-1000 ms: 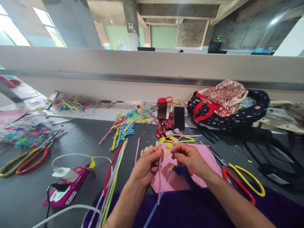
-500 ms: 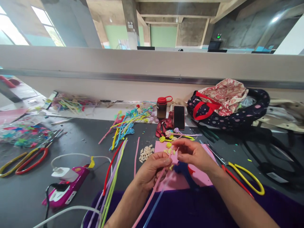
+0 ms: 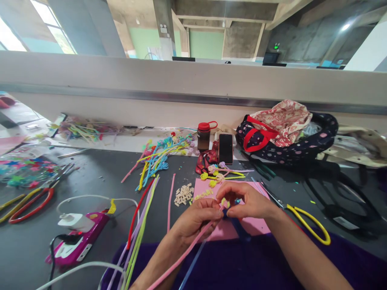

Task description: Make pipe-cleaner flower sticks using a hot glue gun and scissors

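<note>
My left hand is closed on a long pink pipe cleaner, whose tail runs down toward me. At its upper end is a small yellow and pink tuft. Around that tuft curl the fingers and thumb of my right hand, partly hiding it. Under both hands lies a pink sheet, with small yellow pieces on it. A pile of small beige pieces sits left of the sheet. Just beyond it are finished-looking pipe-cleaner flowers.
Loose pipe cleaners and a magenta power strip lie to the left. Scissors lie on the right and far left, those scissors near a star-filled bag. A bottle, phone and dotted bag stand behind.
My right thumb and fingers have come down closer around the tuft at the pipe cleaner's end. The pipe cleaner's tail has swung left. The whole view has shifted slightly.
</note>
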A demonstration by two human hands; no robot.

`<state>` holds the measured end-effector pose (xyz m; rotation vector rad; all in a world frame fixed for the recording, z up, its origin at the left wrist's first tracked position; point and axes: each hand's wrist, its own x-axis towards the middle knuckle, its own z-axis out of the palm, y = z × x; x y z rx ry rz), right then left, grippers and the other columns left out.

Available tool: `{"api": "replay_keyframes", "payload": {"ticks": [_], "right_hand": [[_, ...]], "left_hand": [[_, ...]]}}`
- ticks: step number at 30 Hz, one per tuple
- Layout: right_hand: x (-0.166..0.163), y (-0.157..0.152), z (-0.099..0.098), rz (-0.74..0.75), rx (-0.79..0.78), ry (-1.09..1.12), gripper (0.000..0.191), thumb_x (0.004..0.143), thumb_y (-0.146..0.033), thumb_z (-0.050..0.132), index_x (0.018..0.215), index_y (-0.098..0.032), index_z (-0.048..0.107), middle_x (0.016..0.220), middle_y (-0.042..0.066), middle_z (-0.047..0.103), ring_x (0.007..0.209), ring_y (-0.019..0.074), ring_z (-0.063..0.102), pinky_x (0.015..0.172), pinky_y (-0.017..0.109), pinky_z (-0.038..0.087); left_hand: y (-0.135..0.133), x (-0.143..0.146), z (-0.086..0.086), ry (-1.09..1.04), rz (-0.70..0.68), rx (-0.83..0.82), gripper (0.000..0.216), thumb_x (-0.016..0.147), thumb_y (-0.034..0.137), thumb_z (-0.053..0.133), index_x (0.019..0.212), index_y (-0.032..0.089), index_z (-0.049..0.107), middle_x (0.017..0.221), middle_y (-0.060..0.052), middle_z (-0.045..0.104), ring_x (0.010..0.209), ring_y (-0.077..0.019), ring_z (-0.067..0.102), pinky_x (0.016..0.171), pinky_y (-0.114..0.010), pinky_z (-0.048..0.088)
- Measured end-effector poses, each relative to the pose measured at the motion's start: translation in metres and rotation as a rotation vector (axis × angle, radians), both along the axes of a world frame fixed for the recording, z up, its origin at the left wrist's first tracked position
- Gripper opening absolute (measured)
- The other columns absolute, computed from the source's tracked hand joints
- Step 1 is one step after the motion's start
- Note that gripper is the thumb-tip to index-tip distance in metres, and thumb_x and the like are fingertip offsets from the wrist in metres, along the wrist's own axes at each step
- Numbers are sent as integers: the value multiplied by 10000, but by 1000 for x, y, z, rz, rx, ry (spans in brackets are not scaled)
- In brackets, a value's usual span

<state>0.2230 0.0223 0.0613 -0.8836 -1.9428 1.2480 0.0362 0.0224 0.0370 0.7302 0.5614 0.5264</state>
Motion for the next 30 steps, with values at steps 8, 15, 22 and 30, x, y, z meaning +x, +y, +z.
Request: {"api": "replay_keyframes", "payload": {"ticks": [8,15,22,30], "right_hand": [[-1,0,-4,-9,-3,24,188,722,-210,651,907,-190,630,856,12,615,709,125,539,618,226,425],[-4,0,-3,-33,-18,36,169,736,-271,654,879,-182,635,868,30,625,755,149,559,629,239,433],[-6,-1,-1,-65,-13,37,149,742,-268,651,863,-181,637,855,28,627,740,145,565,621,236,428],[-7,-2,0,-70,-12,48,157,732,-297,664,835,-180,640,833,27,632,715,142,571,593,230,432]], "left_hand": [[0,0,-1,20,-2,16,160,627,224,695,652,130,568,396,57,474,234,-22,310,267,-162,151],[0,0,1,19,4,13,175,617,229,708,643,127,568,395,59,468,240,-13,303,279,-161,142],[-1,0,2,0,19,11,180,623,230,707,622,129,557,388,58,465,238,-13,296,275,-164,131],[-1,1,3,14,35,15,196,605,230,717,601,128,549,399,60,459,244,-4,280,283,-159,125]]}}
